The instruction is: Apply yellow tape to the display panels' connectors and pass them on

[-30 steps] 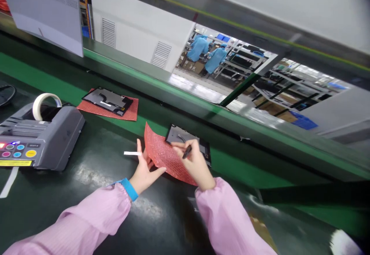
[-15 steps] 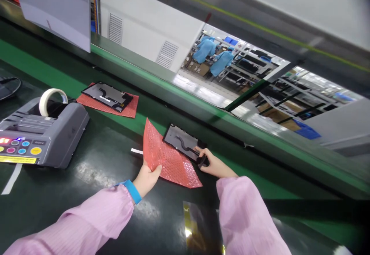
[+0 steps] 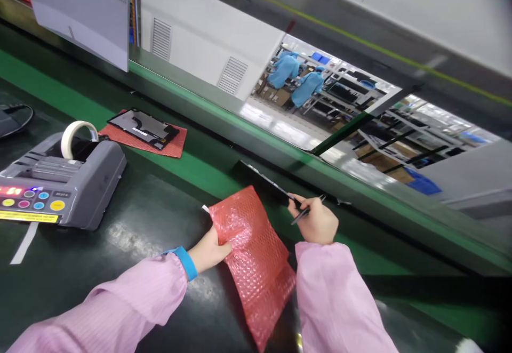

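Observation:
My left hand [image 3: 210,247] pinches the edge of a red bubble-wrap bag [image 3: 256,246], which hangs toward the front of the dark table. A short white strip end [image 3: 205,208] shows beside the bag's upper left corner. My right hand [image 3: 318,219] is closed on the near end of a thin dark display panel [image 3: 266,177], tilted so that it is seen nearly edge-on. Across the same fingers lies a slim pointed tool [image 3: 300,215], probably tweezers. The panel is apart from the bag, behind and to its right.
Another display panel [image 3: 143,128] lies on a red bubble-wrap bag [image 3: 176,147] on the green strip at the back. A grey tape dispenser [image 3: 100,182] with a tape roll [image 3: 69,138] stands at left. A raised green ledge [image 3: 192,91] runs behind; two people in blue work beyond.
My right hand has lifted the display panel and tipped it edge-on. My left hand has swung the bag toward the front. The other panel and its bag have shifted slightly left.

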Motion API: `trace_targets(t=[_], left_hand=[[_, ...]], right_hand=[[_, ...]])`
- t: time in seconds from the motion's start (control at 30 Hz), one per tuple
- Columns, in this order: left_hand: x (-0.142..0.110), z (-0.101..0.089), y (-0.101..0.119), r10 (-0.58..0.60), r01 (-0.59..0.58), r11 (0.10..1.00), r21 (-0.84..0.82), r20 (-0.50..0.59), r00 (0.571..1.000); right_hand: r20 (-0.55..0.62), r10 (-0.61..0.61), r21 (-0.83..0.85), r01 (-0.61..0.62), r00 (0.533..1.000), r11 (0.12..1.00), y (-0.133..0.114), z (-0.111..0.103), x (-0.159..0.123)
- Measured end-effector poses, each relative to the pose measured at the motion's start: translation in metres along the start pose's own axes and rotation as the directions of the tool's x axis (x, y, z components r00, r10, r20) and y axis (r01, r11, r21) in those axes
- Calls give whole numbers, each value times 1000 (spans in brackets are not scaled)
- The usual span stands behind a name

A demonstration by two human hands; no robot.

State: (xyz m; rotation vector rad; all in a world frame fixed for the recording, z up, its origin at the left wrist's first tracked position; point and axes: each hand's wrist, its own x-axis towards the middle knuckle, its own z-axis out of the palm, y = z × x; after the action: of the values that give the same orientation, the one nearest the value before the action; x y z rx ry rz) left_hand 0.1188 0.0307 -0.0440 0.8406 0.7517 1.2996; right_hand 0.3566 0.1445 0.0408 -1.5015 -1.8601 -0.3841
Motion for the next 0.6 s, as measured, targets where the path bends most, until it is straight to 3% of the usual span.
trace_targets(t=[0.07, 0.23, 0.33, 0.47, 0.6], left_hand=[[2, -1, 3, -22, 22, 1000, -15, 25, 999], [10, -21, 12, -94, 94, 995, 19, -10, 996], [12, -35, 24, -126, 128, 991, 39, -31, 991], [6, -47, 46, -175, 177, 983, 53, -42, 984], [-6, -51, 64, -244, 245, 968, 54, -30, 969]], right_hand=[[-69, 19, 22, -18, 997, 1000, -11, -11, 4], [-119, 43, 115, -29, 992, 993, -50, -53, -7], [-125, -35, 109, 49, 991, 993, -78, -82, -22], [-6, -185, -91, 183, 983, 979, -127, -107, -58], [108, -343, -75, 352, 933, 933, -184, -98, -111]])
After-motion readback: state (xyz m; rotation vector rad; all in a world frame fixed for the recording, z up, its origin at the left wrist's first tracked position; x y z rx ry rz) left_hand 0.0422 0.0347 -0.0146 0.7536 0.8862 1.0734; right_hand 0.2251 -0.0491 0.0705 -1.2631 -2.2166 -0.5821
